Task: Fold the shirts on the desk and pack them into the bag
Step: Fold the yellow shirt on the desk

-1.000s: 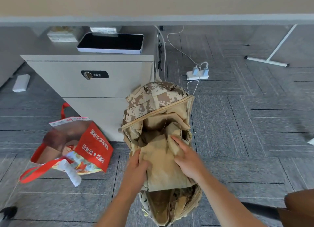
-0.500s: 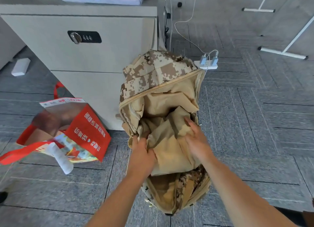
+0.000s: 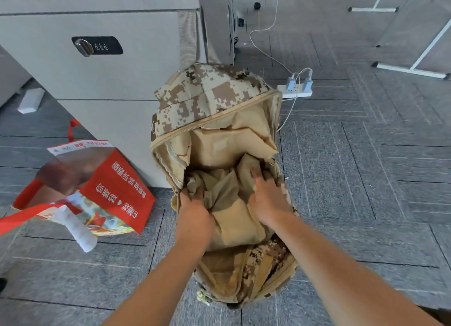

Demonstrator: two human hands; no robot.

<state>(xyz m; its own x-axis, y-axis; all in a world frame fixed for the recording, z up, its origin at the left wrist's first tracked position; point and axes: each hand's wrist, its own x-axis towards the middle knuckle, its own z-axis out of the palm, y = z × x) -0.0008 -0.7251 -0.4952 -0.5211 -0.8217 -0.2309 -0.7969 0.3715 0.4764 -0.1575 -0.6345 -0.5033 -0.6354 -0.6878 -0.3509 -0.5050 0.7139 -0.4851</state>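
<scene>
The left hand (image 3: 195, 213) grips the left edge of the tan shirt (image 3: 234, 220), its fingertips buried out of sight in the folds, while the right hand (image 3: 268, 199) curls its fingers down into the cloth on the shirt's right edge; both hands are closed on the fabric, with the two bare forearms rising from the bottom of the frame. The shirt is a soft, creased bundle of matte khaki, lying in the centre of the frame inside the gaping mouth of the backpack (image 3: 210, 99). Its long axis runs from lower to upper frame, the far end pushed into the opening. The backpack lies along the same line, its pixelled desert-camouflage shell slack and its plain beige lining showing along the unzipped edge. Just behind it, at upper left, stands a smooth grey cabinet (image 3: 109, 81) with a dial lock. At left slumps a glossy red tote bag (image 3: 122, 186), and at upper right a white power strip (image 3: 296, 91) lies on the ribbed grey carpet (image 3: 366, 179)
</scene>
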